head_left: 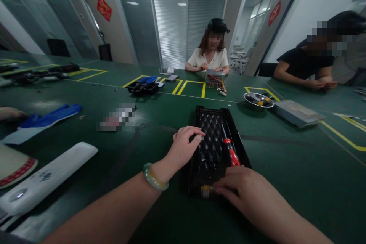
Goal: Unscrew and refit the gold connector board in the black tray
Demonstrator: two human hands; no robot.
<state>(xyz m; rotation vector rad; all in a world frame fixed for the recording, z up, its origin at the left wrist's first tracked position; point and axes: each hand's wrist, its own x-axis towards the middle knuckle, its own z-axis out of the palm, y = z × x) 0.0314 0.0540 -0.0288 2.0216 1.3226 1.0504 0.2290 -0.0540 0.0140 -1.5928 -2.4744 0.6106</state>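
Note:
A black tray (239,137) with a diamond-patterned floor lies lengthwise before me. In its right half rests a red and black screwdriver (232,152), its shaft pointing away from me. My left hand (187,141), with a jade-like bangle (156,177) at the wrist, is at the tray's left edge, fingers curved and thumb near the index finger; no object shows in it. My right hand (240,183) is at the near right corner, thumb and fingers pinched on a small yellow part (206,191) at the tray's near end.
A metal bowl (258,103) of parts and a flat grey case (297,113) lie at the right. Blue gloves (50,117) and a long white object (54,175) are left. Two people sit across the table, one behind a wired metal box (215,77).

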